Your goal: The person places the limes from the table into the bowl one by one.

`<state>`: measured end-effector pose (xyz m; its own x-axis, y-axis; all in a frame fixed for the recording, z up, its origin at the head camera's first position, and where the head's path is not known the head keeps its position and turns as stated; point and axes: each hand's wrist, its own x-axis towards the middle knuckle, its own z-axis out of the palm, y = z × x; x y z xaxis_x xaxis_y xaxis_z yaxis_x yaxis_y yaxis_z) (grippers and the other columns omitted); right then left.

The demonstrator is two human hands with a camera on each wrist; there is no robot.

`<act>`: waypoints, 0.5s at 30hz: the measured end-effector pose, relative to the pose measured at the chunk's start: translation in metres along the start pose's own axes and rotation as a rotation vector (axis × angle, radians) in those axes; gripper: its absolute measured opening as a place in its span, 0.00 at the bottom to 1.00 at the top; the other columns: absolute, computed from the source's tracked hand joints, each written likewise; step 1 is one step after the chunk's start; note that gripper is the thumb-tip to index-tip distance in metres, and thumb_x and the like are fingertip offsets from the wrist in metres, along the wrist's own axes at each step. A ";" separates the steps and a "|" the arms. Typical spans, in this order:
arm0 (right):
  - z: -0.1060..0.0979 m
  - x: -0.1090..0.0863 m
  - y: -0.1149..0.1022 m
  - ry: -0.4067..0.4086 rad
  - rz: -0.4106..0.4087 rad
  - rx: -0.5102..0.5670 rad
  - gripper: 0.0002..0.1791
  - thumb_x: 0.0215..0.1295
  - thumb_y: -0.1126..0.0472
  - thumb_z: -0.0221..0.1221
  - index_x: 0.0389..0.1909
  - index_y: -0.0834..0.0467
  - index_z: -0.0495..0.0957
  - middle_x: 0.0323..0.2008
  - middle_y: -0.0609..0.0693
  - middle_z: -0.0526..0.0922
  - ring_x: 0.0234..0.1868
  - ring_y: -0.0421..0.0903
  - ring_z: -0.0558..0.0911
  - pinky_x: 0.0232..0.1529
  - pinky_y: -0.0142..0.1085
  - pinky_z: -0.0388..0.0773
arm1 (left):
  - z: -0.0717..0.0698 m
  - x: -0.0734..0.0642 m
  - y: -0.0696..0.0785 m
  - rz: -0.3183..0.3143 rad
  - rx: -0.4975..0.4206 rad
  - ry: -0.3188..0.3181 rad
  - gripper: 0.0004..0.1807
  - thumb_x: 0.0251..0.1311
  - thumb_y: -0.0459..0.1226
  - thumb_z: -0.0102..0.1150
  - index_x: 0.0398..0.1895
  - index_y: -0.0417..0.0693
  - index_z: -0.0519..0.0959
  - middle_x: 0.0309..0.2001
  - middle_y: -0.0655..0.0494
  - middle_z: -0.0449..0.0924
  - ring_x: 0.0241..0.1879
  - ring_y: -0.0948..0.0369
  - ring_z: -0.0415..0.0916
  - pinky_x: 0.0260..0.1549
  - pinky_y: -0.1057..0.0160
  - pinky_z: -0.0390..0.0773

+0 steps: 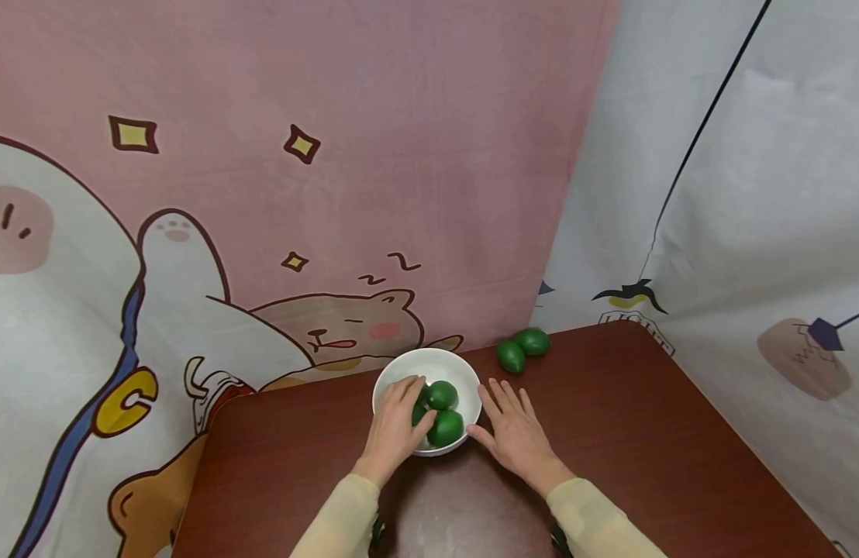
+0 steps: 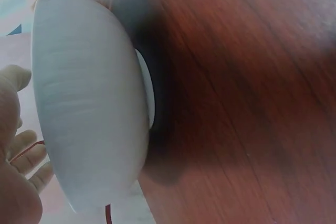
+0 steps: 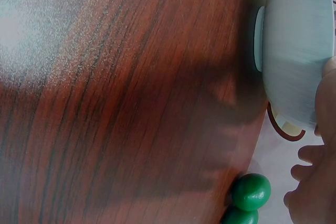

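A white bowl (image 1: 429,360) stands on the table with several green limes (image 1: 446,428) inside. My left hand (image 1: 395,430) reaches over the bowl's left side. Its fingers are loosely bent above the limes, and the thumb lies close beside one; the hand partly hides the fruit under it. In the left wrist view, the thumb and fingers show at the rim of the bowl (image 2: 89,98) with no fruit visible between them. My right hand (image 1: 516,438) is spread with straight fingers at the bowl's right side, thumb right by the rim. It holds nothing.
Two more limes (image 1: 511,356) lie together near the table's back edge, right of the bowl. The brown wooden table (image 1: 646,434) ends against a cartoon-printed pink cloth (image 1: 429,155) behind and a pale cloth (image 1: 785,194) at the right.
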<state>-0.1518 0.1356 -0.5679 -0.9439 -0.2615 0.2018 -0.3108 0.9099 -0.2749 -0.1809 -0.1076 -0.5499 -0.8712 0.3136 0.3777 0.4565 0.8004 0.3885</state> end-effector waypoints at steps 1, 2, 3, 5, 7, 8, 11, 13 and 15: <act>0.000 0.000 0.000 -0.002 0.001 -0.002 0.44 0.71 0.37 0.59 0.77 0.60 0.65 0.75 0.65 0.66 0.78 0.64 0.61 0.76 0.63 0.53 | 0.000 -0.001 -0.001 0.004 0.003 0.009 0.33 0.63 0.46 0.71 0.69 0.45 0.76 0.66 0.48 0.76 0.64 0.50 0.72 0.65 0.48 0.73; 0.000 0.000 0.000 0.000 0.000 -0.004 0.43 0.71 0.37 0.59 0.77 0.60 0.65 0.75 0.65 0.66 0.77 0.64 0.62 0.76 0.63 0.53 | -0.001 -0.003 -0.002 0.008 0.009 0.020 0.34 0.62 0.46 0.71 0.69 0.44 0.76 0.66 0.48 0.76 0.64 0.50 0.73 0.64 0.47 0.73; 0.001 0.000 0.000 0.001 -0.001 -0.005 0.44 0.71 0.36 0.59 0.77 0.60 0.65 0.75 0.65 0.66 0.77 0.64 0.62 0.76 0.63 0.53 | -0.001 -0.004 -0.004 0.016 0.015 0.033 0.34 0.61 0.46 0.71 0.69 0.44 0.76 0.66 0.47 0.76 0.63 0.49 0.73 0.64 0.46 0.73; 0.001 0.000 0.001 -0.001 -0.003 -0.007 0.44 0.71 0.36 0.59 0.77 0.60 0.65 0.75 0.65 0.66 0.77 0.65 0.62 0.76 0.63 0.52 | -0.002 -0.006 -0.006 0.025 0.023 0.058 0.35 0.60 0.46 0.72 0.69 0.43 0.76 0.65 0.46 0.76 0.63 0.48 0.74 0.62 0.45 0.73; 0.001 0.000 0.001 0.000 -0.007 -0.011 0.44 0.70 0.36 0.59 0.77 0.60 0.65 0.75 0.65 0.66 0.77 0.65 0.62 0.76 0.63 0.52 | -0.002 -0.009 -0.008 0.026 0.024 0.077 0.35 0.60 0.46 0.72 0.69 0.43 0.75 0.65 0.46 0.76 0.62 0.47 0.74 0.61 0.44 0.73; 0.001 0.000 0.001 0.002 -0.009 -0.012 0.44 0.70 0.36 0.59 0.77 0.60 0.65 0.75 0.65 0.66 0.77 0.65 0.62 0.76 0.63 0.52 | -0.002 -0.010 -0.010 0.026 0.026 0.085 0.36 0.60 0.46 0.72 0.70 0.43 0.74 0.65 0.45 0.76 0.62 0.47 0.73 0.61 0.44 0.73; 0.000 0.000 0.001 0.001 -0.015 -0.019 0.44 0.70 0.36 0.59 0.77 0.60 0.65 0.75 0.65 0.66 0.77 0.65 0.61 0.76 0.63 0.53 | -0.003 -0.015 -0.014 0.013 0.017 0.097 0.36 0.60 0.45 0.72 0.71 0.43 0.73 0.66 0.45 0.75 0.63 0.47 0.72 0.60 0.43 0.72; 0.000 0.000 0.001 0.000 -0.015 -0.021 0.44 0.70 0.36 0.59 0.77 0.60 0.65 0.75 0.64 0.66 0.77 0.64 0.61 0.76 0.63 0.53 | -0.003 -0.018 -0.016 0.003 0.011 0.103 0.37 0.60 0.45 0.72 0.71 0.43 0.73 0.67 0.45 0.74 0.63 0.46 0.72 0.60 0.42 0.71; 0.000 0.001 0.001 -0.007 -0.011 -0.021 0.44 0.71 0.36 0.58 0.77 0.60 0.65 0.75 0.64 0.66 0.78 0.64 0.61 0.76 0.62 0.53 | -0.004 -0.021 -0.018 -0.014 0.004 0.103 0.38 0.60 0.45 0.71 0.72 0.43 0.71 0.68 0.45 0.73 0.63 0.46 0.71 0.61 0.43 0.70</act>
<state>-0.1528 0.1367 -0.5678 -0.9412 -0.2734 0.1984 -0.3186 0.9135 -0.2530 -0.1704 -0.1308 -0.5616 -0.8544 0.2481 0.4565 0.4432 0.8066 0.3911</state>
